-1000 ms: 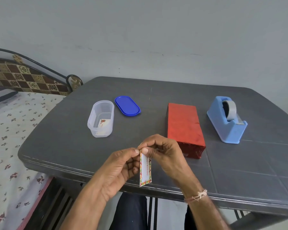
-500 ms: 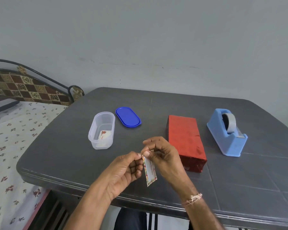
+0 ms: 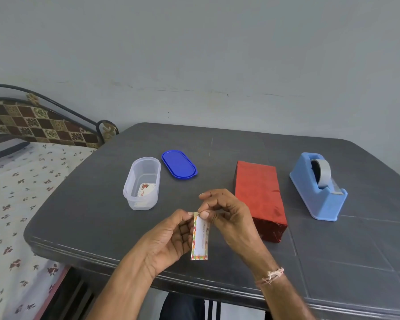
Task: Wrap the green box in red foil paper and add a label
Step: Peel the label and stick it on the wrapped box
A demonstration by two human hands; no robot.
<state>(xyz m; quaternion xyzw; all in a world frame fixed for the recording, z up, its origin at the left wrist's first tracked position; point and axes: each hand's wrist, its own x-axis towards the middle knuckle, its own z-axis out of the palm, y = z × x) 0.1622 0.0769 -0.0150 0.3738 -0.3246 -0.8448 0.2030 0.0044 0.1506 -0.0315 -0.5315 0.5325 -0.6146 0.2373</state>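
The box (image 3: 259,197) lies wrapped in red foil paper on the dark table (image 3: 102,218), right of centre. Just left of its near end, both hands hold a narrow label (image 3: 200,239) with a floral border, hanging downward above the table's front part. My left hand (image 3: 169,239) pinches the label's top left edge. My right hand (image 3: 226,215) pinches the top end between thumb and forefinger.
A clear plastic tub (image 3: 142,183) with more labels inside stands at the left, its blue lid (image 3: 179,164) beside it. A blue tape dispenser (image 3: 319,185) sits right of the box. A bed (image 3: 21,181) lies beyond the table's left edge.
The label swung from tilted to hanging nearly straight down. Both hands stay pinched at its top. The head camera tilted upward a little.
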